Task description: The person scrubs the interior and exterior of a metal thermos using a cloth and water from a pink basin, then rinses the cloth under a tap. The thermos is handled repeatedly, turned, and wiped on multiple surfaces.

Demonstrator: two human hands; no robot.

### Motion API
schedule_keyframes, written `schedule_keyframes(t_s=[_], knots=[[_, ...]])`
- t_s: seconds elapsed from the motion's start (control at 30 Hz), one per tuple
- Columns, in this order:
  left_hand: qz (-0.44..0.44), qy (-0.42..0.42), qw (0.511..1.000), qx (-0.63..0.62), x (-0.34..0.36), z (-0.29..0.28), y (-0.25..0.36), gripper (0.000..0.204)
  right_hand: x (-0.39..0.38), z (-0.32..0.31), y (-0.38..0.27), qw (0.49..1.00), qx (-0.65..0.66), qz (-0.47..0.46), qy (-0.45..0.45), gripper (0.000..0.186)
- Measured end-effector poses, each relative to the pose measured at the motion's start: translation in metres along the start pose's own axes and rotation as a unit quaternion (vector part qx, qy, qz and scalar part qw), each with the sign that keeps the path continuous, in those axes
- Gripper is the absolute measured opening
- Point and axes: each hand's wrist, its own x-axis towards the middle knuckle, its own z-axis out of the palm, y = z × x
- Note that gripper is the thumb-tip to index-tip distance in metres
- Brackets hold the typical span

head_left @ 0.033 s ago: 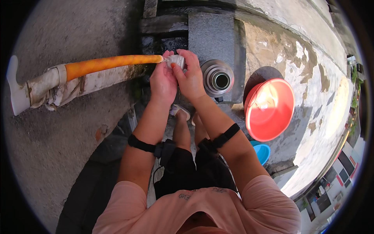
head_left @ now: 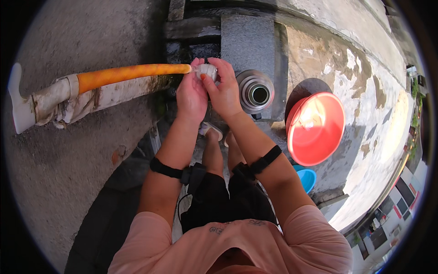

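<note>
Close together in front of me, my left hand (head_left: 191, 95) and my right hand (head_left: 223, 89) are closed round a small whitish, rounded cap (head_left: 208, 70). Its exact kind is partly hidden by the fingers. My right thumb presses on its near side. Water runs from the end of an orange hose (head_left: 132, 73) onto the cap, right at my left fingertips. Just right of my right hand stands an upright, uncapped metal thermos flask (head_left: 254, 91), its round mouth facing up.
The thermos stands on a grey stone slab (head_left: 246, 39). Further right is a red plastic basin (head_left: 317, 130), with a blue basin (head_left: 306, 179) partly hidden behind my right arm. A dirty white pipe (head_left: 114, 100) runs beneath the hose, beside a rough concrete wall (head_left: 77, 150).
</note>
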Motion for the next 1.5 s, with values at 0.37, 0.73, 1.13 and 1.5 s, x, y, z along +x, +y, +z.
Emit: schedule_keyframes(t_s=[0.37, 0.73, 1.13, 1.5], knots=[[0.040, -0.113, 0.956, 0.269, -0.006, -0.019, 0.001, 0.048, -0.010, -0.015, 0.004, 0.989, 0.093, 0.114, -0.027, 0.038], [-0.092, -0.008, 0.994, -0.055, -0.001, -0.033, 0.002, 0.023, -0.022, -0.018, -0.008, 0.950, 0.270, 0.142, -0.061, 0.044], [-0.022, -0.019, 0.972, 0.231, -0.010, -0.016, 0.013, 0.047, -0.006, -0.037, -0.012, 0.989, 0.021, 0.013, -0.145, 0.055], [0.010, -0.080, 0.976, 0.204, -0.021, -0.012, 0.003, 0.052, -0.011, -0.033, -0.002, 0.990, 0.088, -0.007, -0.107, 0.048]])
